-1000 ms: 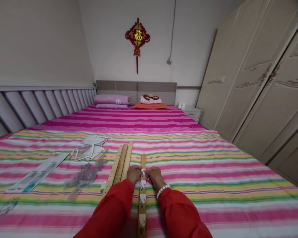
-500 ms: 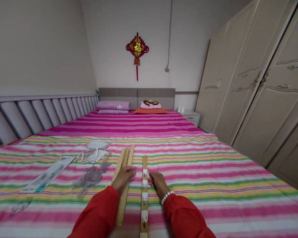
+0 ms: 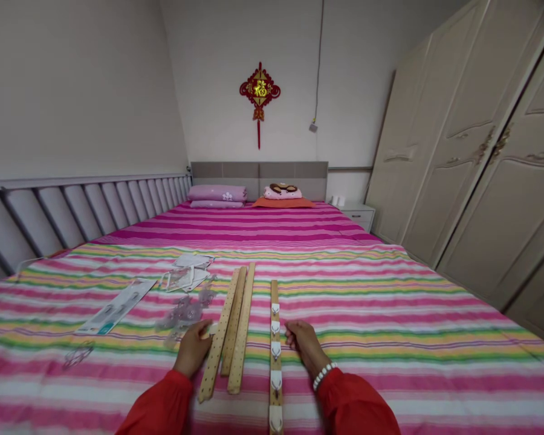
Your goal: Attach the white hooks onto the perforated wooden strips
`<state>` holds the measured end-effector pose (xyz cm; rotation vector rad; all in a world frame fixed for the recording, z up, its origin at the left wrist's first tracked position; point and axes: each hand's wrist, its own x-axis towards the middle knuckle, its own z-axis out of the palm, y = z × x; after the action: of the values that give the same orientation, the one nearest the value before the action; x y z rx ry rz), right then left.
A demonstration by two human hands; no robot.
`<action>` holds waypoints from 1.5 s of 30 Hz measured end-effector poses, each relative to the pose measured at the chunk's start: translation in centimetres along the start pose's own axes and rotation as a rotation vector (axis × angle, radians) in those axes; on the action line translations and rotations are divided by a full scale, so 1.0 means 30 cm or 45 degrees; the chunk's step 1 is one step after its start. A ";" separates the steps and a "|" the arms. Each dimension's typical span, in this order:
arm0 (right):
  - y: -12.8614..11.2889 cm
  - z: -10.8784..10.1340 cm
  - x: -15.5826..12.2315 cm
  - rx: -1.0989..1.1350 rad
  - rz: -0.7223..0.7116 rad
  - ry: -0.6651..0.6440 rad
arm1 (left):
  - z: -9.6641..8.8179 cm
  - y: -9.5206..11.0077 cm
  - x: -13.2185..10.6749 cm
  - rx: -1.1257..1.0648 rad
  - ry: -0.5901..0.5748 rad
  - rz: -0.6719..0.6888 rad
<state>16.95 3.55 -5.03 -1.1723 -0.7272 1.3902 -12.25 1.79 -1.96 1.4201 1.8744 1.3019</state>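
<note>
curling its fingers, the left hand (image 3: 193, 351) touched 3 flat perforated wooden slats (image 3: 234, 326); the right hand (image 3: 303, 342), fingers together, lay right of the white-hooked strip (image 3: 275, 357).

Plain pale walls (image 3: 95, 90), light soft and even. Far centre, grey headboard (image 3: 258, 170) under a red knot ornament (image 3: 260, 90), pillows (image 3: 217, 194) just below. Left, padded grey panelling (image 3: 72, 208). Right, tall cream wardrobe (image 3: 480, 151), white nightstand (image 3: 358, 212) at its far end. Near to far, striped pink bedspread (image 3: 390, 314).
</note>
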 end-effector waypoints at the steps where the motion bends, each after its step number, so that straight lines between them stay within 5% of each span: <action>1: -0.001 0.000 -0.003 -0.003 -0.002 -0.003 | 0.007 0.008 -0.002 0.049 -0.012 0.055; 7: -0.006 -0.004 -0.014 -0.002 -0.012 -0.010 | 0.023 0.019 0.003 0.094 -0.148 0.110; 14: 0.004 -0.011 -0.002 0.003 -0.008 -0.018 | 0.010 -0.016 0.010 0.080 -0.023 0.018; 20: 0.003 -0.013 -0.005 0.011 -0.008 -0.027 | -0.018 0.025 0.017 -0.380 0.063 -0.309; 23: -0.001 -0.012 -0.006 0.023 -0.002 -0.025 | -0.029 0.087 0.009 -0.581 0.052 -0.341; 33: -0.072 0.025 -0.057 0.004 -0.105 -0.060 | 0.047 0.341 -0.037 -0.951 -0.365 -0.466; 38: -0.154 0.092 -0.110 -0.029 -0.179 -0.310 | 0.115 0.400 -0.071 -0.934 -0.534 -0.346; 45: -0.179 0.137 -0.141 0.022 -0.196 -0.361 | 0.192 0.428 -0.096 -0.921 -0.639 -0.247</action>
<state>14.54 1.28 2.23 -0.8941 -0.9817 1.4444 -0.38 1.84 6.11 1.0134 1.0245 1.2015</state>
